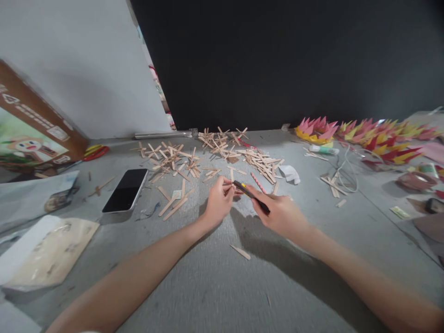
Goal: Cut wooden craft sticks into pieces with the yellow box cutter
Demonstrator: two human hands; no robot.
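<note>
My left hand pinches an upright wooden craft stick between its fingertips above the grey table. Wrapped in my right hand is a black and yellow utility knife, its front end against or very near the stick. Whether the blade touches the wood cannot be made out. A red-and-white striped straw-like piece lies just beyond the knife. Closer to me, a pointed stick fragment rests on the table.
Crossed sticks and a pile of loose sticks lie behind my hands. To the left are a phone, a plastic packet and a brown box. Paper crowns, a white cable and a tape roll occupy the right.
</note>
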